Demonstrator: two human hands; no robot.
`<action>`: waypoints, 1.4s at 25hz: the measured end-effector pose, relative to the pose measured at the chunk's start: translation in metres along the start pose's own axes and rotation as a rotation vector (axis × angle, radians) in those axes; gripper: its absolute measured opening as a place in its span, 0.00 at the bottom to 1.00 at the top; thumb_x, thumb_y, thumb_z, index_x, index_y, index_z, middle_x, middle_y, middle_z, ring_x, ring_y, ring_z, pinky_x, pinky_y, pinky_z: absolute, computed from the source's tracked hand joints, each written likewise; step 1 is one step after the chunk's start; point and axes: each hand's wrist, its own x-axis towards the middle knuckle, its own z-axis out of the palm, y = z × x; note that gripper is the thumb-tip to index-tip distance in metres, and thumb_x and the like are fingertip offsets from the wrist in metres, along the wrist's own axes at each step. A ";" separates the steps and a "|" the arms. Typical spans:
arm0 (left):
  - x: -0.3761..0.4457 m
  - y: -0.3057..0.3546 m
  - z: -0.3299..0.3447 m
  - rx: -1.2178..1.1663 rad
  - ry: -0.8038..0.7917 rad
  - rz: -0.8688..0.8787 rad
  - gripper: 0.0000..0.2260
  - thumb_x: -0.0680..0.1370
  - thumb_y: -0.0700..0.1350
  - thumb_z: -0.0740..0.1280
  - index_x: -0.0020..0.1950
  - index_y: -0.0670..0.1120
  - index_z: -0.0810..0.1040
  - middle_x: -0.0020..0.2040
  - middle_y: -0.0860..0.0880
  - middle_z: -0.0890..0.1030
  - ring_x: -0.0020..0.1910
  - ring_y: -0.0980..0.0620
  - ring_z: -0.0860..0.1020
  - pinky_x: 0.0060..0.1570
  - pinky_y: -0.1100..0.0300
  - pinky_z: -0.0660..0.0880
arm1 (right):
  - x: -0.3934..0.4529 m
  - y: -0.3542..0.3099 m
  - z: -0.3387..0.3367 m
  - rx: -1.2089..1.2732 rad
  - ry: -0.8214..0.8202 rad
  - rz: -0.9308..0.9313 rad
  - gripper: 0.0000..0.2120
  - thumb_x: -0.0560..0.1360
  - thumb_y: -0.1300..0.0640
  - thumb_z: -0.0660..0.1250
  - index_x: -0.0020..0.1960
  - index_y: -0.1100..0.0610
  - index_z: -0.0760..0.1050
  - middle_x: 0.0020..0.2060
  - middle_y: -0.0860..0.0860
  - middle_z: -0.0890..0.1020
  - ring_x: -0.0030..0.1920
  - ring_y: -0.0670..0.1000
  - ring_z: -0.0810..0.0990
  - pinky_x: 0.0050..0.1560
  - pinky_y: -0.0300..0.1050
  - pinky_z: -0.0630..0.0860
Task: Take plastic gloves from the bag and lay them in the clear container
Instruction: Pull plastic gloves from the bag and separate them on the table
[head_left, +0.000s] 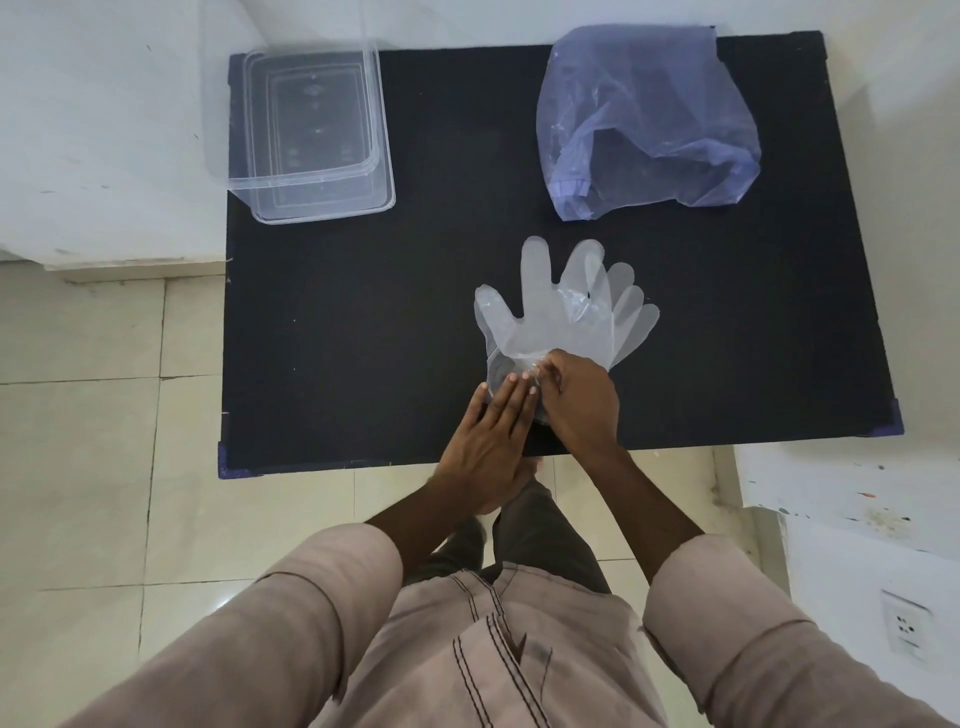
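Observation:
A small stack of thin translucent plastic gloves (566, 312) lies flat on the black table, fingers pointing away from me. My left hand (493, 431) rests flat on the cuff end, fingers spread, pressing it down. My right hand (579, 400) pinches the cuff edge of the top glove beside the left fingertips. The bluish plastic bag (649, 124) lies crumpled at the far right of the table. The clear container (311, 140) stands at the far left corner, with nothing visible inside it.
The black table (363, 338) fills the middle of the view; its near edge runs just under my wrists. White walls and ledges flank it left and right, with tiled floor below. A wall socket (906, 626) sits at the lower right.

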 end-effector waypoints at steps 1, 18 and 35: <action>0.001 -0.001 0.001 0.004 -0.014 0.000 0.36 0.81 0.64 0.44 0.78 0.43 0.35 0.80 0.43 0.38 0.77 0.44 0.34 0.72 0.47 0.30 | 0.000 0.000 -0.001 0.005 0.004 -0.004 0.16 0.80 0.50 0.61 0.56 0.61 0.78 0.50 0.58 0.85 0.50 0.57 0.83 0.57 0.47 0.76; 0.003 -0.007 -0.002 -0.026 -0.076 -0.005 0.39 0.77 0.69 0.37 0.78 0.43 0.34 0.81 0.44 0.39 0.78 0.44 0.35 0.75 0.46 0.34 | 0.083 -0.002 -0.111 -0.005 0.065 -0.077 0.07 0.75 0.57 0.67 0.45 0.60 0.80 0.43 0.56 0.85 0.39 0.53 0.79 0.42 0.41 0.69; 0.063 -0.021 -0.249 -0.678 0.711 -0.004 0.25 0.69 0.50 0.76 0.65 0.50 0.76 0.66 0.48 0.74 0.61 0.51 0.75 0.57 0.58 0.75 | 0.106 -0.051 -0.223 -0.320 -0.203 -0.439 0.09 0.78 0.56 0.62 0.49 0.57 0.81 0.42 0.55 0.83 0.43 0.56 0.80 0.44 0.47 0.74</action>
